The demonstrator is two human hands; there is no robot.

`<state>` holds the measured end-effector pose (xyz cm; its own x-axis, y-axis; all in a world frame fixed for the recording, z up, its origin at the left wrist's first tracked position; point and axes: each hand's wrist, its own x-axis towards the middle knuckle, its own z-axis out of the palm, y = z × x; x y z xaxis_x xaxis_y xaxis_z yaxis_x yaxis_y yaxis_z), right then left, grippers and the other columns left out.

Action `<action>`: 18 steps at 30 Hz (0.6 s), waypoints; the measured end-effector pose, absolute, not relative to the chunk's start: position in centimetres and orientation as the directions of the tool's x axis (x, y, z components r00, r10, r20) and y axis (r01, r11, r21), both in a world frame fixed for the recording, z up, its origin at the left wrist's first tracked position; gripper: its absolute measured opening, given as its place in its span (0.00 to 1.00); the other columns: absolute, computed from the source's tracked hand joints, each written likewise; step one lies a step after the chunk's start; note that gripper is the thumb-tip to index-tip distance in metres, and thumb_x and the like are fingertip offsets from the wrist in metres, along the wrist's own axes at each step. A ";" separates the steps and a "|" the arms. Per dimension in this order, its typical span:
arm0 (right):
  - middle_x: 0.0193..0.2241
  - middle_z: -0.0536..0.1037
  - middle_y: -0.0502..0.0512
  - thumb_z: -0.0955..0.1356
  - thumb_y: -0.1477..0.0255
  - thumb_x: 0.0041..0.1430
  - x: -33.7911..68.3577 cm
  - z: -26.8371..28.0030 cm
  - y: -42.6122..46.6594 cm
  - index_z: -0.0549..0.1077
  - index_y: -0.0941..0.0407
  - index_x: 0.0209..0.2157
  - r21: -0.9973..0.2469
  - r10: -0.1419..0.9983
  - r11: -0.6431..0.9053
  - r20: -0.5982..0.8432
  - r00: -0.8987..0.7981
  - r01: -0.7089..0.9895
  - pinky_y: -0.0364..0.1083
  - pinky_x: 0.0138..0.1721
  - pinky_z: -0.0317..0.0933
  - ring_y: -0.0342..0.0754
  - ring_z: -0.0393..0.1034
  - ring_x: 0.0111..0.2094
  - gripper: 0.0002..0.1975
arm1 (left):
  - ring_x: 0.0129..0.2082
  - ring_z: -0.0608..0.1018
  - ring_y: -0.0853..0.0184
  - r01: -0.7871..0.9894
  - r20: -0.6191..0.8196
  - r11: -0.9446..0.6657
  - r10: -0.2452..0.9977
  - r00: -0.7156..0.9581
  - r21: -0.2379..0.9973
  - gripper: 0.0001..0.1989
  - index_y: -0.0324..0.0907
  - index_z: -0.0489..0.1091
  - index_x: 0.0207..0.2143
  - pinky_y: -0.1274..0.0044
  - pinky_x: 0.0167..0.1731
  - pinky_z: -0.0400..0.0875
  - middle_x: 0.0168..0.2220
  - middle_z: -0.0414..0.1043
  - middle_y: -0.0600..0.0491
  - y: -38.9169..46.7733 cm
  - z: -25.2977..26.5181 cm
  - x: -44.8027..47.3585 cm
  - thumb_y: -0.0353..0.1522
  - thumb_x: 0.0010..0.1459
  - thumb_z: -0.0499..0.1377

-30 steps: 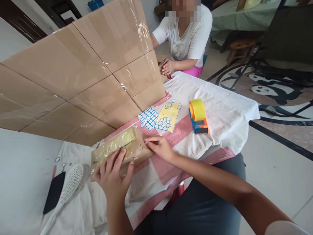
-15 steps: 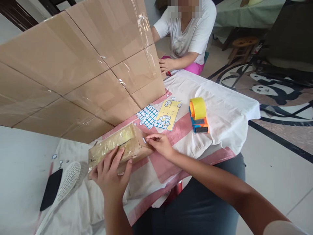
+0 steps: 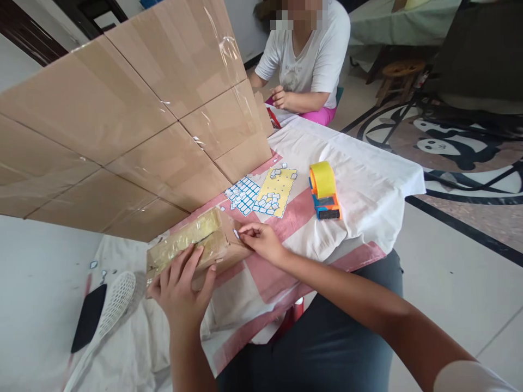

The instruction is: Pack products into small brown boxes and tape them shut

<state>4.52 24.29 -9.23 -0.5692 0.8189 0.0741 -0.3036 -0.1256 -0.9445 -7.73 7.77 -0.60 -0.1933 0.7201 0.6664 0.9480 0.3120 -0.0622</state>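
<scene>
A small taped cardboard box (image 3: 226,242) lies on the cloth-covered table in front of me. My left hand (image 3: 182,277) holds it at the near side, fingers spread over the top and thumb down along the side. At the box's right end, my right hand (image 3: 261,239) has thumb and forefinger pinched together, close against the cardboard. A small white piece (image 3: 236,233) shows on that end face, right by the fingertips. Whatever sits between those fingertips is too small to make out.
A large taped cardboard panel (image 3: 143,125) stands behind the box. Blue-edged paper labels (image 3: 245,195), a yellow sheet (image 3: 284,185) and a tape dispenser (image 3: 324,190) lie to the right. A white slotted swatter (image 3: 118,299) is at left. Another person (image 3: 306,65) sits across the table.
My view has shifted slightly. Both my hands keep their places on the box. The other person's hand has come away from the panel's edge and is now raised before the body.
</scene>
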 end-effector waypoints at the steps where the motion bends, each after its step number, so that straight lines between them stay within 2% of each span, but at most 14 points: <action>1: 0.23 0.78 0.49 0.74 0.64 0.52 4.6 -9.2 24.3 0.81 0.57 0.34 -0.944 0.823 -0.120 0.080 -0.563 -0.308 0.41 0.25 0.57 0.41 0.64 0.22 0.11 | 0.49 0.77 0.56 0.947 0.659 0.314 0.726 -0.197 -0.064 0.22 0.51 0.71 0.57 0.64 0.52 0.55 0.56 0.77 0.49 7.7 -0.6 -7.7 0.42 0.61 0.61; 5: 0.29 0.82 0.52 0.74 0.62 0.53 4.8 -8.7 24.5 0.82 0.57 0.34 -0.938 0.808 -0.123 0.095 -0.582 -0.324 0.42 0.27 0.60 0.43 0.68 0.26 0.13 | 0.49 0.77 0.55 0.945 0.656 0.321 0.728 -0.201 -0.066 0.23 0.52 0.71 0.58 0.63 0.53 0.55 0.56 0.77 0.50 7.7 -0.7 -7.8 0.42 0.61 0.61; 9: 0.22 0.76 0.47 0.75 0.63 0.51 4.2 -8.4 24.8 0.82 0.57 0.36 -0.925 0.730 -0.191 0.090 -0.678 -0.328 0.40 0.22 0.54 0.39 0.63 0.21 0.13 | 0.48 0.77 0.55 0.945 0.642 0.321 0.738 -0.206 -0.066 0.22 0.51 0.71 0.57 0.63 0.52 0.54 0.56 0.77 0.49 7.7 -0.5 -7.8 0.43 0.61 0.61; 13: 0.23 0.75 0.46 0.74 0.65 0.49 3.9 -8.3 25.1 0.80 0.56 0.36 -0.891 0.652 -0.298 0.073 -0.755 -0.344 0.40 0.22 0.53 0.38 0.61 0.21 0.13 | 0.49 0.77 0.55 0.948 0.618 0.314 0.756 -0.218 -0.050 0.22 0.50 0.72 0.56 0.63 0.52 0.54 0.56 0.77 0.49 7.7 -0.2 -7.8 0.44 0.61 0.61; 18: 0.23 0.74 0.47 0.73 0.66 0.50 4.3 -8.3 25.5 0.82 0.57 0.35 -0.930 0.723 -0.196 0.077 -0.687 -0.310 0.41 0.24 0.52 0.40 0.60 0.23 0.11 | 0.49 0.77 0.55 0.952 0.607 0.303 0.764 -0.219 -0.039 0.22 0.50 0.71 0.57 0.63 0.52 0.55 0.56 0.77 0.48 7.6 -0.1 -7.7 0.43 0.61 0.61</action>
<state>4.32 25.54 -8.31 -0.6867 0.7229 0.0765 -0.3103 -0.1963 -0.9301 -7.74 7.64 -0.08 -0.2188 0.7640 0.6069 0.9521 0.3035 -0.0388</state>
